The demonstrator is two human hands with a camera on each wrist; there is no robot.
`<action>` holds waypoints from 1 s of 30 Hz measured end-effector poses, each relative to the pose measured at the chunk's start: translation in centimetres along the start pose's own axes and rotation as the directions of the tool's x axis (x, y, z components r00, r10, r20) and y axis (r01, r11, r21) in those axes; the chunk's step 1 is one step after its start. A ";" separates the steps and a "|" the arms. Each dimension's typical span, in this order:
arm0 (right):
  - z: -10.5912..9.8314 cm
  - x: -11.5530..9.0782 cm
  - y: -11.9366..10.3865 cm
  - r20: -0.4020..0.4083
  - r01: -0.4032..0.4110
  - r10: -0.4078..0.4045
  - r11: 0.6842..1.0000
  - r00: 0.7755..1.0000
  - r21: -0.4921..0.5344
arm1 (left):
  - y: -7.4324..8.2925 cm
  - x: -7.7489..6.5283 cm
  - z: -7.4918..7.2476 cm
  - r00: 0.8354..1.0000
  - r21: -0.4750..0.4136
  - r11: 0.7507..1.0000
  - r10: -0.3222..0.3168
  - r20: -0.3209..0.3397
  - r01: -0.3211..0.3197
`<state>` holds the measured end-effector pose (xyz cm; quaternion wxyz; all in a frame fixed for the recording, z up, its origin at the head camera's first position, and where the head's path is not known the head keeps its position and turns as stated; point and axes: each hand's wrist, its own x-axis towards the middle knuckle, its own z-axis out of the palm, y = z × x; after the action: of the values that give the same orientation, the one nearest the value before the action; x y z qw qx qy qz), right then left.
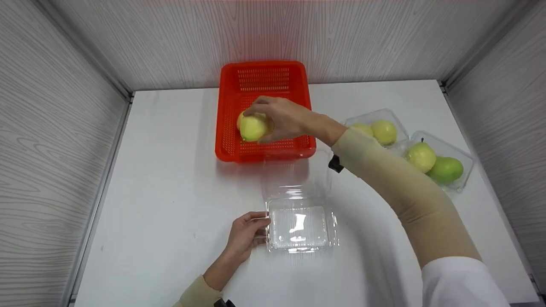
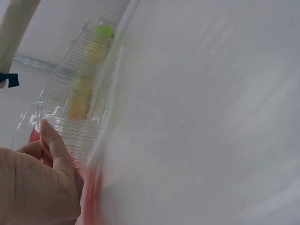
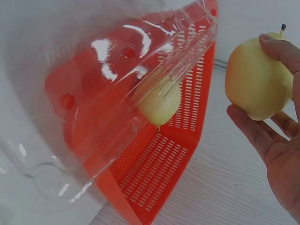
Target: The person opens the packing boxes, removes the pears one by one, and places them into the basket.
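Observation:
My right hand (image 1: 283, 119) grips a yellow pear (image 1: 252, 128) over the red basket (image 1: 221, 111). In the right wrist view, thumb and fingers curl round that pear (image 3: 258, 79), its stem pointing up. Inside the basket lies another pear (image 3: 161, 105), mostly hidden behind the held one in the head view. Nearer the front, my left hand (image 1: 247, 234) pinches the left edge of a clear plastic clamshell box (image 1: 269, 246). The box stands open with no fruit in it, and its lid (image 1: 294, 181) leans back toward the basket, overlapping the basket's front rim.
At the right, a clear box (image 1: 390, 114) holds yellow pears, partly behind my right forearm. Beside it another clear box (image 1: 465, 158) holds a yellow pear (image 1: 421, 157) and a green fruit (image 1: 446, 169). Pale wood-grain walls (image 1: 170, 42) enclose the white table (image 1: 162, 192) at the back and sides.

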<state>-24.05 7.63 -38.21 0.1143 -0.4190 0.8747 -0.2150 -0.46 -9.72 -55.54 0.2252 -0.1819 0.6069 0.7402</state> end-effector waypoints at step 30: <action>7.8 5.9 1.5 0.106 -0.209 0.209 0.978 0.972 -0.014 | -0.3 -0.2 -0.3 1.000 -0.040 0.999 -0.017 -0.018 0.017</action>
<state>-25.82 1.67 -45.89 0.1821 -0.3356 0.9070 -0.1777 -0.17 -10.00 -55.72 0.2224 -0.1982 0.5926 0.7484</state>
